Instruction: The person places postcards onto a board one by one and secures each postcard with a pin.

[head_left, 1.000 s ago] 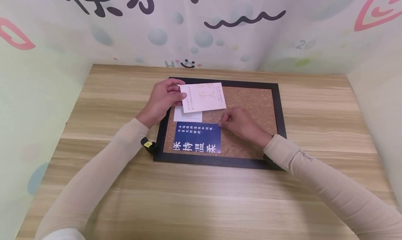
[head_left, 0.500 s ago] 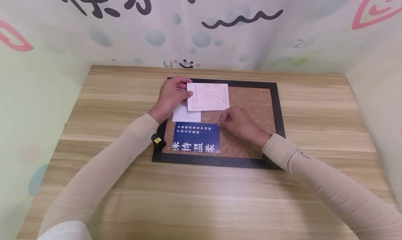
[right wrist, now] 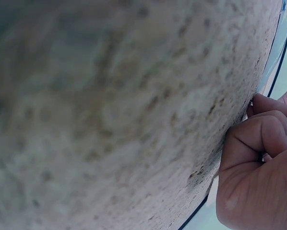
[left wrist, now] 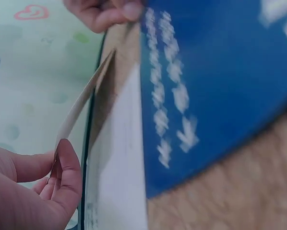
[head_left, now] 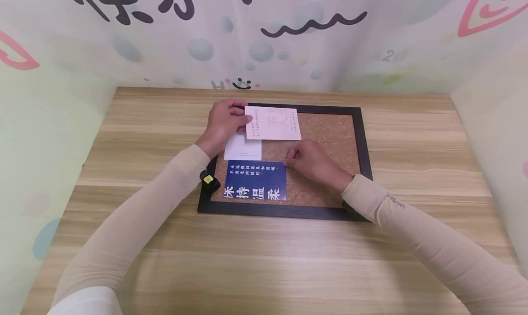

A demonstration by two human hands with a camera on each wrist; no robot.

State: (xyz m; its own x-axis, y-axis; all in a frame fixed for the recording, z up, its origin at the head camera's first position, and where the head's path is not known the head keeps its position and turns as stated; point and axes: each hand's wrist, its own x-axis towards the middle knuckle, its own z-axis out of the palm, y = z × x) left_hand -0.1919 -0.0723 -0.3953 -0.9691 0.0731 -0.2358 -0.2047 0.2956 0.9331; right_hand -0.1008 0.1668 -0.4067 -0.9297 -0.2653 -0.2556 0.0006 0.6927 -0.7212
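My left hand (head_left: 224, 122) pinches the left end of a pale pink printed card (head_left: 273, 123) between thumb and fingers. In the left wrist view this card (left wrist: 75, 111) stands tilted up, above the board. A white card (head_left: 242, 149) lies on the framed cork board (head_left: 330, 134), partly covered by the pink one. Below it lies a blue card (head_left: 255, 179) with white characters. My right hand (head_left: 311, 163) has curled fingers and pinches at the blue card's upper right corner. Whether anything small sits between those fingertips is hidden.
The board's black frame (head_left: 284, 210) rests on a wood-grain table (head_left: 264, 260). A printed wall (head_left: 206, 67) with drawings and lettering rises behind it, and side walls stand left and right.
My left hand has carried the pink card a little right, and the card has straightened and tipped flatter. My right hand stays at the blue card's corner. The view shifts slightly.
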